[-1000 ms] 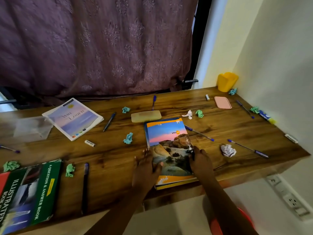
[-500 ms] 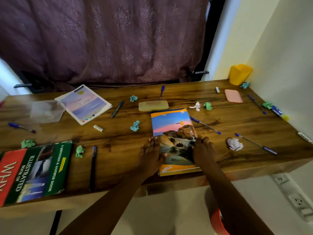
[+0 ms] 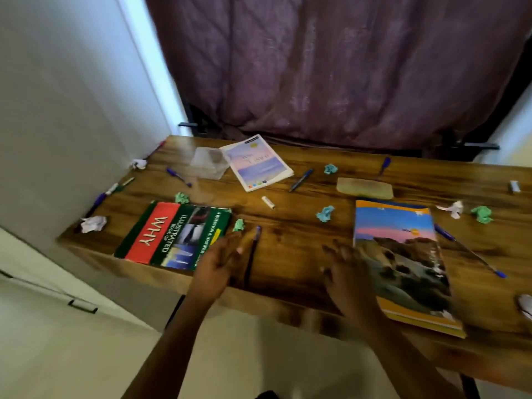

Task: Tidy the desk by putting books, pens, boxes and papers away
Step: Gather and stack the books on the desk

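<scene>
Wooden counter (image 3: 293, 234) carries a green illustrated "WHY" book (image 3: 175, 234). Just right of that book lie a crumpled green paper ball (image 3: 239, 225) and a dark pen (image 3: 251, 254), and there the left hand (image 3: 217, 264) reaches in, fingers straight and loosely spread, holding nothing. Farther right of the book, the blurred right hand (image 3: 347, 273) is spread and empty, with the landscape-cover book (image 3: 403, 254) lying flat beyond it.

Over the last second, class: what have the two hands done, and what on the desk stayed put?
Both hands let go of the landscape book. The left hand swung left towards the dark pen beside the green book; the right hand slid off to its left edge, open. Everything on the desk lies as before.
</scene>
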### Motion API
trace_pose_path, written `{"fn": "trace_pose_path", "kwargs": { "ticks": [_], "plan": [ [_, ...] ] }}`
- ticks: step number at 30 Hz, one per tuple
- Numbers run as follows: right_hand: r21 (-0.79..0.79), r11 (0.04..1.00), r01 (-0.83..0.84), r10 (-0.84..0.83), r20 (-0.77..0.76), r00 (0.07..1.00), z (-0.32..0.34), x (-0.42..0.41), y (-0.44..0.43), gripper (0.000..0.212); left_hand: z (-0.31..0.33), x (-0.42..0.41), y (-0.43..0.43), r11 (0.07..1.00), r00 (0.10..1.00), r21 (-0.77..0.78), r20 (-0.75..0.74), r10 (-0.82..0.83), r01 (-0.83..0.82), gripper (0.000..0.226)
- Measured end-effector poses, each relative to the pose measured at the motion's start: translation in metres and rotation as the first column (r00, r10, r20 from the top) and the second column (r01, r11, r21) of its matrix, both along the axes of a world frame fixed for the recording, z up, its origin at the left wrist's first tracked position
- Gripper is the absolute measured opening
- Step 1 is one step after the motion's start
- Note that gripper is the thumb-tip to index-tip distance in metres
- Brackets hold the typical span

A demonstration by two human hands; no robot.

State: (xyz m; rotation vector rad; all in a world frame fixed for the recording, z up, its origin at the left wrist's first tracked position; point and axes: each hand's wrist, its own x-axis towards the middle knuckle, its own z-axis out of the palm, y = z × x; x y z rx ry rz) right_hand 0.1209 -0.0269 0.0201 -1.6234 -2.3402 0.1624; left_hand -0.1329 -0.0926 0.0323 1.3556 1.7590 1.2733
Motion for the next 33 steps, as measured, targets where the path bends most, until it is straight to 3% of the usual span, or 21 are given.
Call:
{"fn": "trace_pose_path", "kwargs": {
  "ticks": [2, 4, 6, 10, 14, 16, 19, 21, 27, 31, 33],
  "plan": [
    [-0.004, 0.991, -0.131, 0.131, 0.038, 0.991, -0.003, -0.042, -0.011, 0.049, -0.011, -0.045, -0.010, 0.988, 0.981, -0.036, -0.133, 0.144, -0.150, 0.033],
    [-0.010, 0.975, -0.221, 0.221, 0.058, 0.974, -0.004, -0.083, -0.022, 0.045, -0.021, -0.090, -0.014, 0.975, 0.931, -0.062, -0.313, 0.185, -0.215, 0.030],
    [-0.041, 0.956, -0.290, 0.292, 0.045, 0.955, -0.005, -0.122, -0.025, 0.040, -0.027, -0.128, -0.008, 0.969, 0.881, -0.124, -0.453, 0.136, -0.214, 0.032],
    [-0.171, 0.894, -0.415, 0.421, 0.001, 0.907, 0.000, -0.204, -0.022, 0.039, -0.035, -0.197, 0.022, 0.941, 0.714, -0.305, -0.690, -0.114, -0.144, 0.080],
    [-0.232, 0.947, -0.222, 0.247, 0.084, 0.965, -0.017, -0.273, -0.023, 0.055, -0.028, -0.249, 0.064, 0.873, 0.526, -0.481, -0.724, -0.446, 0.079, 0.091],
    [-0.275, 0.953, -0.127, 0.162, 0.109, 0.981, -0.029, -0.289, -0.026, 0.065, -0.026, -0.269, 0.080, 0.859, 0.466, -0.495, -0.734, -0.495, 0.133, 0.099],
    [-0.256, 0.965, -0.054, 0.076, 0.075, 0.994, -0.031, -0.298, -0.027, 0.076, -0.032, -0.288, 0.092, 0.878, 0.479, -0.437, -0.739, -0.475, 0.195, 0.093],
    [-0.214, 0.974, -0.078, 0.098, 0.082, 0.992, -0.033, -0.296, -0.021, 0.072, -0.041, -0.289, 0.092, 0.901, 0.522, -0.388, -0.737, -0.429, 0.193, 0.088],
    [-0.158, 0.957, -0.245, 0.273, 0.192, 0.943, -0.042, -0.284, 0.038, 0.062, -0.049, -0.276, 0.071, 0.945, 0.675, -0.315, -0.716, -0.178, -0.086, 0.074],
    [-0.136, 0.970, -0.203, 0.231, 0.228, 0.946, -0.025, -0.286, 0.076, 0.051, -0.038, -0.252, 0.042, 0.870, 0.615, -0.367, -0.782, -0.097, -0.329, 0.063],
    [-0.115, 0.978, -0.173, 0.188, 0.142, 0.972, -0.020, -0.290, 0.072, 0.050, -0.033, -0.249, 0.034, 0.848, 0.572, -0.398, -0.808, -0.142, -0.351, 0.066]
  ]
}}
